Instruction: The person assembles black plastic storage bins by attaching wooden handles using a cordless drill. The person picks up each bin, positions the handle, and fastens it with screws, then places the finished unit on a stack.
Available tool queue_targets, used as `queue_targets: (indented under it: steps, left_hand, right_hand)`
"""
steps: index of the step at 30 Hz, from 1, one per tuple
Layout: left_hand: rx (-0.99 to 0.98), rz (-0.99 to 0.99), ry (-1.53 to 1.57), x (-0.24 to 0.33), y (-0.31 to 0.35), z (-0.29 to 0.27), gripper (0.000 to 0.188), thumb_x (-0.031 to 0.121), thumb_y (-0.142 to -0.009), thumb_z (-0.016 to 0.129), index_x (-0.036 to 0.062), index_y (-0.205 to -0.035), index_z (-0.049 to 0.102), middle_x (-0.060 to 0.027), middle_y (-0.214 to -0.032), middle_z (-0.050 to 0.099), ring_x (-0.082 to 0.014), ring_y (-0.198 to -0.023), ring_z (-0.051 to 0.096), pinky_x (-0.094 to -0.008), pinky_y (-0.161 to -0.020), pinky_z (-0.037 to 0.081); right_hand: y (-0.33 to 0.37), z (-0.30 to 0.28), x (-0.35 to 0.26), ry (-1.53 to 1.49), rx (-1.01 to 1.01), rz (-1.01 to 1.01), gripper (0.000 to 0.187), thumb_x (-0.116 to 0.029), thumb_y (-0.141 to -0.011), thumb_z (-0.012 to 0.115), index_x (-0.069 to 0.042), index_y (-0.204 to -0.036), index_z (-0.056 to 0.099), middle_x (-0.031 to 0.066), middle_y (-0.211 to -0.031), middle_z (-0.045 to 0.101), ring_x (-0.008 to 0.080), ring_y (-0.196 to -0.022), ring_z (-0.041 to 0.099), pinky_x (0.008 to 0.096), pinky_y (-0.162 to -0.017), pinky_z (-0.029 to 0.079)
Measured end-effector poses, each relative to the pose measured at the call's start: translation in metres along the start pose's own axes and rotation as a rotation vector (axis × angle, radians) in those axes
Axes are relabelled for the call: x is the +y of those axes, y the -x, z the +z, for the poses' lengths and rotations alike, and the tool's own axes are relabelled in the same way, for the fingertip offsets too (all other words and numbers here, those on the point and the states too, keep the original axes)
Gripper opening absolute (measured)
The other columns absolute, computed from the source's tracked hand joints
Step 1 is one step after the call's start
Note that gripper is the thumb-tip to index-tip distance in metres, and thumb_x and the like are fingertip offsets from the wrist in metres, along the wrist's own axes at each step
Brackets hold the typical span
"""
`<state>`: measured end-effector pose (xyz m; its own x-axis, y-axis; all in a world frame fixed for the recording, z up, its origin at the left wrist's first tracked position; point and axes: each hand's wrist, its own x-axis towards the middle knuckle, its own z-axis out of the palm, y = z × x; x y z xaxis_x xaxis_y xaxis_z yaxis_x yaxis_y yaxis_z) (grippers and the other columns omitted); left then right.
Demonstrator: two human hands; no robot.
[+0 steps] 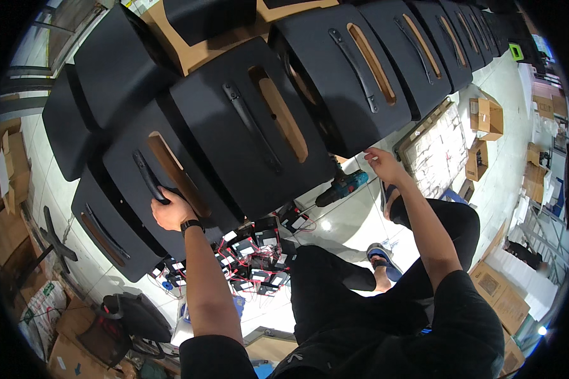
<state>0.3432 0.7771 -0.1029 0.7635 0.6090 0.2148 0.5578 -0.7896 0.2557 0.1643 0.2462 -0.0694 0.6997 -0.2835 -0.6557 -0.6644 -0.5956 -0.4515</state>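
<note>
Several black speaker-like boxes with long slots stand in a row before me. My left hand (172, 211) is closed around the lower end of a curved black handle (147, 175) on one box (123, 151). That handle lies beside a slot with a bare wood edge. My right hand (385, 165) is raised near the lower corner of a larger box (351, 82), its thumb and fingers pinched together. Whatever is between those fingertips is too small to make out. Just below and left of it is a teal and black cordless drill (342, 189).
Small black battery-like blocks with red wires (253, 256) cover part of the tiled floor. At the right are a pallet with a white-wrapped stack (437, 150) and open cardboard boxes (485, 119). A black bag-like item (139, 318) sits at lower left.
</note>
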Motion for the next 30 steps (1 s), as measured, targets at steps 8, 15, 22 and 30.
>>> queue_targets:
  steps: [8, 15, 22, 30]
  left_hand:
    - [0.052, 0.054, -0.117, -0.021, -0.007, 0.016, 0.051, 0.048, -0.095, 0.062, -0.0012, -0.095, 0.072, -0.0225, -0.093, 0.073, -0.0441, -0.09, 0.068, -0.0561, -0.078, 0.053]
    - [0.018, 0.011, -0.04, -0.007, -0.004, 0.007, 0.055, 0.05, -0.1, 0.058, -0.0021, -0.105, 0.074, -0.0242, -0.102, 0.074, -0.046, -0.093, 0.069, -0.0547, -0.079, 0.056]
    - [-0.023, -0.039, -0.093, -0.006, -0.004, 0.01, 0.057, 0.05, -0.1, 0.056, -0.0034, -0.11, 0.073, -0.0248, -0.105, 0.074, -0.0461, -0.095, 0.07, -0.0542, -0.081, 0.056]
    - [-0.074, -0.105, -0.127, 0.019, 0.003, -0.01, 0.061, 0.055, -0.1, 0.053, -0.0031, -0.107, 0.073, -0.0239, -0.104, 0.074, -0.0472, -0.095, 0.069, -0.0556, -0.083, 0.055]
  right_hand:
    - [0.006, -0.009, -0.131, 0.415, 0.582, -0.351, 0.076, -0.04, -0.082, 0.083, -0.009, -0.146, 0.056, 0.0201, -0.145, 0.057, 0.035, -0.132, 0.055, 0.0489, -0.103, 0.046]
    - [-0.043, 0.031, -0.15, 0.29, -0.041, 0.175, 0.168, -0.065, -0.053, 0.094, -0.006, -0.163, -0.02, 0.0328, -0.162, -0.033, 0.0591, -0.147, -0.028, 0.082, -0.112, 0.001]
    - [-0.036, 0.016, -0.163, 0.237, -0.123, 0.224, 0.167, -0.06, -0.053, 0.096, -0.007, -0.163, -0.018, 0.0317, -0.164, -0.03, 0.0593, -0.148, -0.026, 0.0804, -0.114, 0.0]
    - [-0.039, 0.009, -0.169, 0.219, -0.169, 0.251, 0.163, -0.056, -0.055, 0.096, -0.007, -0.165, -0.013, 0.0315, -0.165, -0.027, 0.0591, -0.149, -0.025, 0.0798, -0.115, 0.0]
